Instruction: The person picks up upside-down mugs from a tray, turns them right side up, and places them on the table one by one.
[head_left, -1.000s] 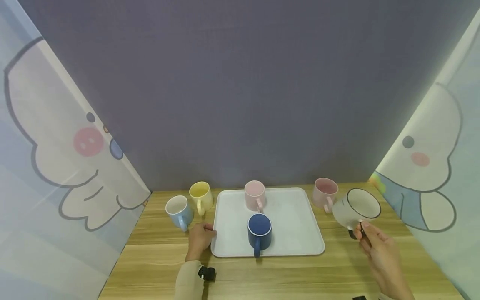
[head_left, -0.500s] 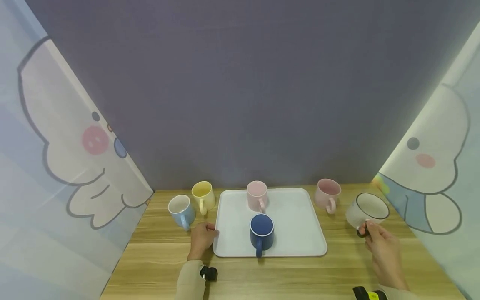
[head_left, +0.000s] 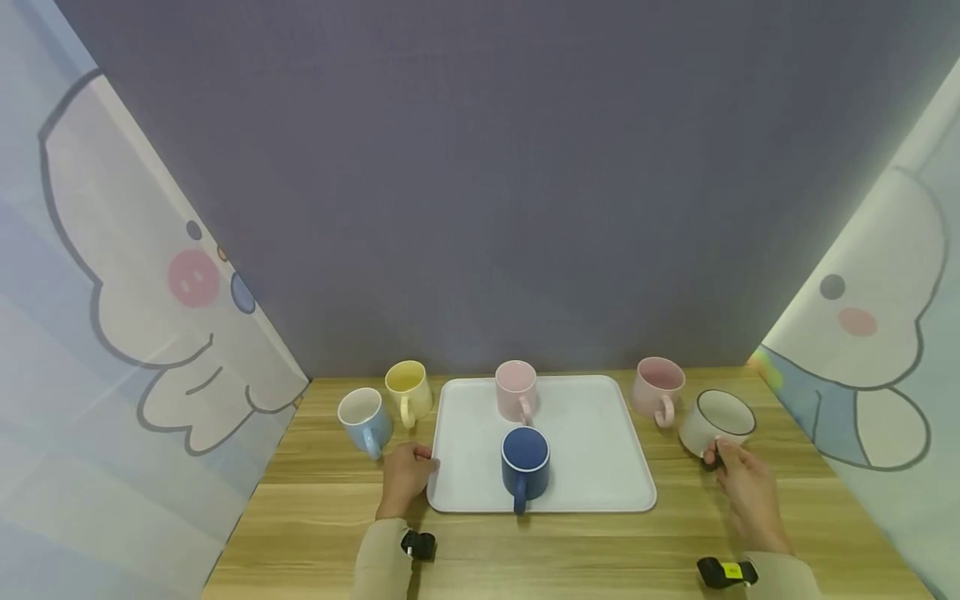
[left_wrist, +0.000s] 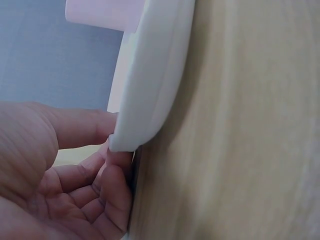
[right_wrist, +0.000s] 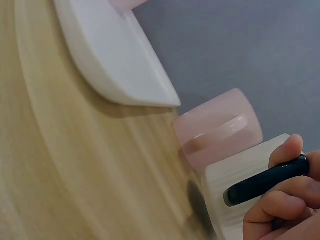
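My left hand (head_left: 405,475) holds the left edge of the white tray (head_left: 592,454), with the thumb above the rim (left_wrist: 125,142) and fingers beneath it in the left wrist view. On the tray stand a pale pink mug (head_left: 514,400) at the back and a navy blue mug (head_left: 525,477) in front. At the right, my right hand (head_left: 750,492) pinches the black handle (right_wrist: 265,180) of a white mug (head_left: 701,435) with a dark rim. That mug is upright beside a dusky pink mug (head_left: 651,402). Whether its base touches the table cannot be told.
Left of the tray, a light blue mug (head_left: 371,429) and a yellow mug (head_left: 418,402) stand on the wooden table (head_left: 555,558). A grey backdrop (head_left: 480,208) rises behind the table, and printed curtains (head_left: 885,425) flank both sides.
The white mug has come down in my right hand, first shifting right, then back left towards the dusky pink mug. My left hand stays at the tray's edge.
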